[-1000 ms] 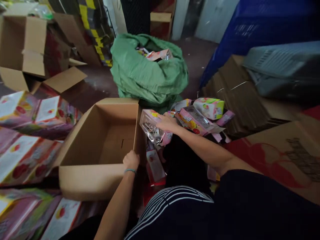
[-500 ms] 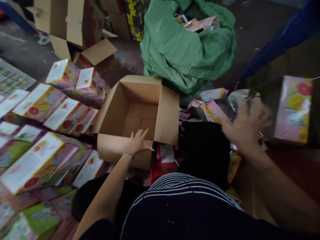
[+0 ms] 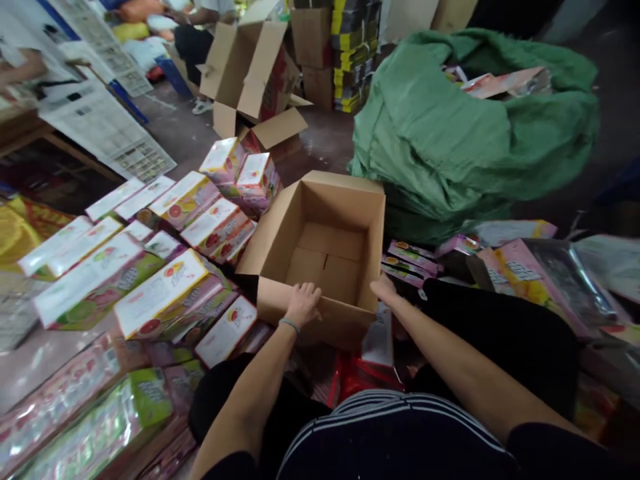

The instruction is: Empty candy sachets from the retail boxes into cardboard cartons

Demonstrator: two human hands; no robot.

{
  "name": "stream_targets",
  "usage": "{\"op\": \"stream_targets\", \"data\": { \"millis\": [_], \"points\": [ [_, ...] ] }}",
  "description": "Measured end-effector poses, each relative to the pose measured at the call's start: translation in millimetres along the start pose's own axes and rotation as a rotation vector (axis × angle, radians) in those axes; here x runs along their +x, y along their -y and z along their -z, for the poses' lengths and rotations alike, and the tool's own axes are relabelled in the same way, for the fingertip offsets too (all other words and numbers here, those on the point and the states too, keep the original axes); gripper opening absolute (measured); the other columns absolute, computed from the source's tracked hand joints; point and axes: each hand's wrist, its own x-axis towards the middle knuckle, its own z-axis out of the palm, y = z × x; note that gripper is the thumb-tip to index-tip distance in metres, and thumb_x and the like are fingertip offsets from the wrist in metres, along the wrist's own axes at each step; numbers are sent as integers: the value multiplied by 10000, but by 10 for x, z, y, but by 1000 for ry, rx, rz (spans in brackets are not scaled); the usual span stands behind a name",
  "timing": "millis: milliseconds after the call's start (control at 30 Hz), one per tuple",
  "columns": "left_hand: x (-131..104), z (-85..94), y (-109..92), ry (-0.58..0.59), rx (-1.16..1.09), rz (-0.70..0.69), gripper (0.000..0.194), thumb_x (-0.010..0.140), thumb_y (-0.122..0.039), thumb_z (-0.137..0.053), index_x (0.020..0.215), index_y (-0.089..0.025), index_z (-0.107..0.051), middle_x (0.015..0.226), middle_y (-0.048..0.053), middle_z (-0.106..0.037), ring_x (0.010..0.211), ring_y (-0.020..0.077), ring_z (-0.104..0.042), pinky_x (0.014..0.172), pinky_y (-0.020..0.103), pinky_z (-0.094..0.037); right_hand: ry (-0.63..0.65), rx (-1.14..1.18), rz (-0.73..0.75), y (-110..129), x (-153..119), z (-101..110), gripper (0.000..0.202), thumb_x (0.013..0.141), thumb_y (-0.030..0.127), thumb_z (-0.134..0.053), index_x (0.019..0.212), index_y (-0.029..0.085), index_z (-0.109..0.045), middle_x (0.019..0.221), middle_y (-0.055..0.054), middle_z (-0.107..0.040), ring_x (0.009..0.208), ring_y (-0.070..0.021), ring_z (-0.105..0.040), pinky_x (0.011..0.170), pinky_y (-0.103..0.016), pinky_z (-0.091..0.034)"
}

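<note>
Both hands on the near edge of the open cardboard box (image 3: 325,250). Left hand (image 3: 303,303) curled over the near wall's rim, fingers hooked inside, grip closed on the cardboard; thin band at the wrist. Right hand (image 3: 384,289) at the near right corner, against the right wall where it meets the near wall; fingers mostly hidden behind the corner, so cannot tell how tight the grip is there.

Box standing on the floor (image 3: 320,140) straight ahead, flaps up, nothing visible inside but the bare folded bottom.

To the left, rows of pink, white and green printed cartons (image 3: 165,293) lying flat and overlapping, nearest ones just beside the box's left wall. Behind and to the right, a big green sack (image 3: 450,140), slumped, mouth open, with a pink packet (image 3: 505,83) showing at the top; sack's lower folds just beside the box's far right corner. Right of the box, a loose heap of small pink packets (image 3: 410,257) and a larger pink carton with a clear window (image 3: 540,283). Farther back, another open cardboard box (image 3: 250,67) tipped on its side, and a stack of yellow and dark bundles (image 3: 355,53). Another person (image 3: 195,30) crouched at the far left, only partly in frame.
</note>
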Motion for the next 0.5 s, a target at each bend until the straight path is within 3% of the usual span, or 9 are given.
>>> {"op": "stream_targets", "data": {
  "millis": [67,133,200,267,333,400,500],
  "points": [
    [12,25,-136,-26,-38,-23,477,806,-514,-813,1120,-186,-668,1169,148,-659,1126,309,-602,1023,451,-441,6,-22,3,-152,61,42,563,834,275,-652,1380,144,-616,1163,-177,-725,1095,-320,-707,901,-353,-561],
    [25,125,-133,-149,-60,83,550,842,-583,-754,1224,-199,-662,1332,190,-620,1268,349,-558,1127,507,-375,8,-41,14,-292,111,71,590,796,254,-627,1381,178,-617,1165,-147,-736,1074,-305,-716,882,-333,-559],
    [2,253,42,-314,-69,400,800,812,-654,-745,1434,-187,-558,1550,264,-459,1453,453,-402,1188,618,-276,14,-55,19,-393,148,60,625,795,249,-590,1417,191,-585,1186,-138,-735,1060,-292,-722,869,-329,-559],
    [-69,353,326,-381,-122,770,1010,780,-672,-759,1566,-146,-405,1617,308,-369,1504,508,-326,1172,652,-289,32,-61,26,-442,173,15,652,824,246,-542,1473,181,-526,1213,-144,-728,1075,-289,-721,868,-331,-558],
    [-170,403,599,-275,-256,941,970,833,-608,-720,1581,-108,-357,1545,291,-493,1431,454,-474,1125,545,-403,59,-63,45,-442,187,-34,662,859,227,-488,1518,172,-465,1247,-145,-717,1126,-284,-710,888,-327,-552],
    [-278,430,768,-142,-375,982,757,918,-512,-616,1524,-97,-433,1372,238,-667,1274,376,-639,1021,429,-495,81,-69,73,-402,181,-59,669,879,202,-445,1547,181,-423,1279,-141,-707,1172,-279,-697,916,-326,-543],
    [-462,487,806,-61,-416,1003,460,987,-378,-434,1320,-135,-638,1167,201,-771,1128,341,-730,888,379,-542,84,-89,98,-285,115,-46,694,889,183,-425,1581,193,-381,1309,-149,-697,1182,-290,-697,929,-345,-539]
  ]
}}
